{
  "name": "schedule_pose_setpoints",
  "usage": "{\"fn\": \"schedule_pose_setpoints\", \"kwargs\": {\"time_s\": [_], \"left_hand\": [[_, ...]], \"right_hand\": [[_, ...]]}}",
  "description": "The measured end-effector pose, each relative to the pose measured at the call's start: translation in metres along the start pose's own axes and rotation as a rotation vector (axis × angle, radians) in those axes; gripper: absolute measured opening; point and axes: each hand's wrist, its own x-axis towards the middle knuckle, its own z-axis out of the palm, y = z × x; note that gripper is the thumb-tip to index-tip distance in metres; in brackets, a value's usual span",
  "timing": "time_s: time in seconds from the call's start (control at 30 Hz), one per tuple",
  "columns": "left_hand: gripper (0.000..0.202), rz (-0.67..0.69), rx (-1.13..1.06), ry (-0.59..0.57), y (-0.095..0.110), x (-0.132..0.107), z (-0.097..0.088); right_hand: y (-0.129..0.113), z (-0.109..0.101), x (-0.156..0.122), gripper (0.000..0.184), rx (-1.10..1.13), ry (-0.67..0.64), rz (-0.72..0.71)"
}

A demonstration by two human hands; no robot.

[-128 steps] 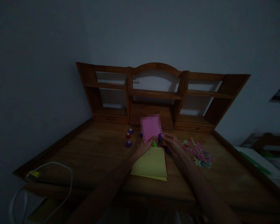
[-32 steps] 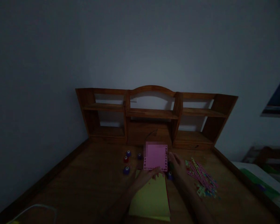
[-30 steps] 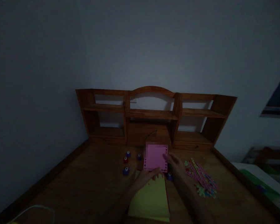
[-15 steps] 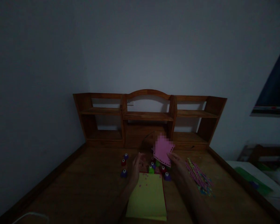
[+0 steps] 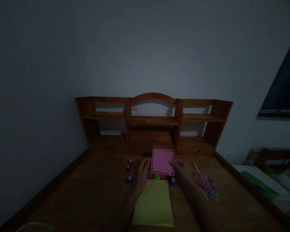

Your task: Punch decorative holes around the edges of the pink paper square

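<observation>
A square pink card with a row of punched holes along its edges stands tilted up above the desk. My right hand pinches it by the right edge, thumb over the front. Close to the card's left edge is my left hand, its fingers loosely bent and apart from the visible front. Below lies a pad of yellow paper on a red backing, with small pink bits near its top. Behind the card's lower edge a green eye-topped piece partly shows; other pieces there are hidden.
Small eye-topped pieces, purple and red, stand left of my hands; another purple one sits beside my right wrist. A pile of pink and yellow strips lies at the right. The wooden shelf unit rises behind.
The pink card has turned from a slant to nearly square-on and moved left and lower, covering several eye-topped pieces. My left hand's fingers have bent in towards the card's edge.
</observation>
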Motion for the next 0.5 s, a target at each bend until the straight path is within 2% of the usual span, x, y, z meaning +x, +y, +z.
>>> {"fn": "schedule_pose_setpoints", "kwargs": {"time_s": [0.1,0.2,0.23,0.3,0.4,0.5], "left_hand": [[0.048,0.016,0.007,-0.047,0.001,0.0,0.001],[0.046,0.09,0.011,-0.075,-0.001,0.008,-0.002],[0.046,0.111,-0.002,-0.066,-0.001,0.012,-0.004],[0.045,0.153,-0.013,0.024,0.001,0.02,-0.008],[0.041,0.233,0.002,0.122,0.019,0.021,-0.019],[0.031,0.287,0.13,0.161,0.048,-0.001,-0.034]], "right_hand": [[0.005,-0.003,0.004,0.036,-0.03,0.025,-0.032],[0.006,-0.001,0.005,0.036,-0.052,0.051,-0.065],[0.004,0.001,0.003,0.036,-0.057,0.052,-0.07],[-0.004,0.008,-0.002,0.035,-0.07,0.039,-0.071],[-0.021,0.019,-0.017,0.036,-0.148,-0.004,-0.054],[-0.03,0.026,-0.038,0.038,-0.354,-0.087,-0.042]]}}
